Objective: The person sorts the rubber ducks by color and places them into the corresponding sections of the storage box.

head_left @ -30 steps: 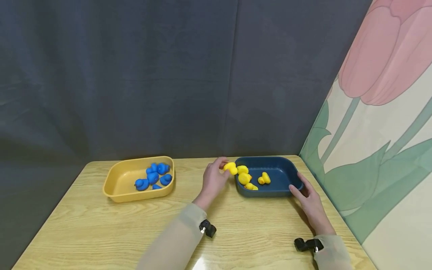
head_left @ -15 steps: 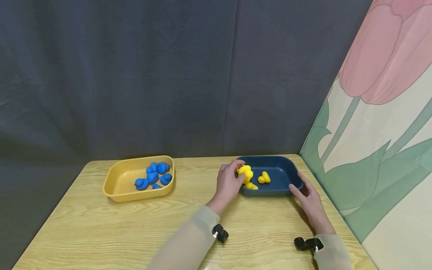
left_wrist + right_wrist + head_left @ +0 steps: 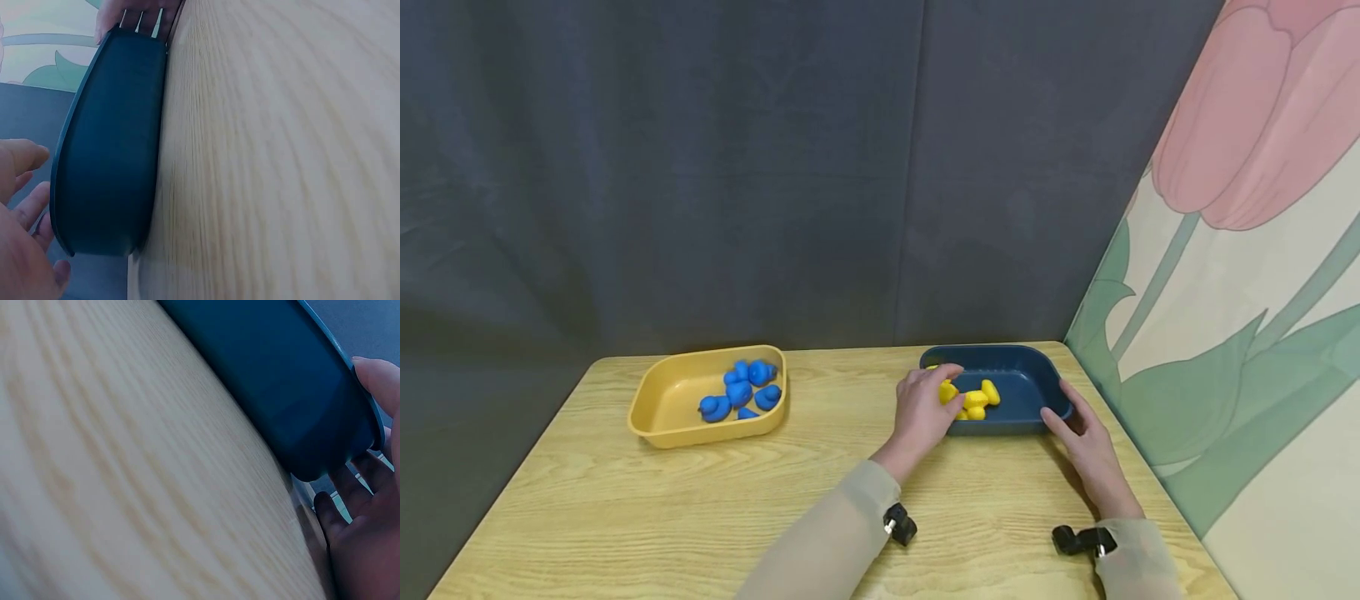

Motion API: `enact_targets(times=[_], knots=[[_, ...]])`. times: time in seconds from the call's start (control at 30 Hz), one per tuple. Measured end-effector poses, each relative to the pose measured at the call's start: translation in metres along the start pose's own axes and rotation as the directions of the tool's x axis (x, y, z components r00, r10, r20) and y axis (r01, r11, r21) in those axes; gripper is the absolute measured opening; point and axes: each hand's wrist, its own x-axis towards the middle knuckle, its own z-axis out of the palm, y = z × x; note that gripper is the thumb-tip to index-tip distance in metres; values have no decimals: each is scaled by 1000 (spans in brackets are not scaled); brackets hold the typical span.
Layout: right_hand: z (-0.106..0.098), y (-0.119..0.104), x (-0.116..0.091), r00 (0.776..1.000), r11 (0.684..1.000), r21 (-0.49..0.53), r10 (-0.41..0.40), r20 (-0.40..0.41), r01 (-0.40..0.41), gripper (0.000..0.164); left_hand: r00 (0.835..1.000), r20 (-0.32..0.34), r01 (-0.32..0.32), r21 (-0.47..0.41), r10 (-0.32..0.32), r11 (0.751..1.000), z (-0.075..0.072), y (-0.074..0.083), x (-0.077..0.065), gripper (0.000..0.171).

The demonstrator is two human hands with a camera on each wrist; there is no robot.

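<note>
My left hand (image 3: pixel 922 414) reaches over the left end of a dark blue tray (image 3: pixel 1024 398), thumb and fingers spread apart. Several yellow toy ducks (image 3: pixel 976 399) lie in that tray, some partly hidden behind the hand. In the left wrist view, the left hand's fingers (image 3: pixel 31 206) show nothing between them beside the tray wall (image 3: pixel 112 137). At the tray's right end my right hand (image 3: pixel 1096 454) holds the corner. The right wrist view shows the thumb (image 3: pixel 378 381) on the rim and the other fingers along the outside.
To the left stands a yellow tray (image 3: pixel 662 406) with several blue toy ducks (image 3: pixel 740 393) in its right part. Both trays are near the back edge of a wooden table (image 3: pixel 700 508). A dark curtain (image 3: pixel 737 167) hangs behind, and a tulip-patterned wall (image 3: pixel 1247 333) borders the right side.
My left hand has carried a yellow duck rightward from the blue tray's left rim and let it go among the others inside. The right hand has stayed at the tray's corner.
</note>
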Motion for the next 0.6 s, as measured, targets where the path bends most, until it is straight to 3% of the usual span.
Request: enact_targets(times=[0.27, 0.6], knots=[[-5, 3, 0, 1000, 1000, -13, 4, -8, -4, 83, 998, -57, -22, -2, 21, 1000, -14, -14, -2, 40], [-19, -1, -1, 1000, 1000, -21, 4, -24, -4, 84, 998, -34, -48, 97, 52, 994, -31, -30, -5, 45]])
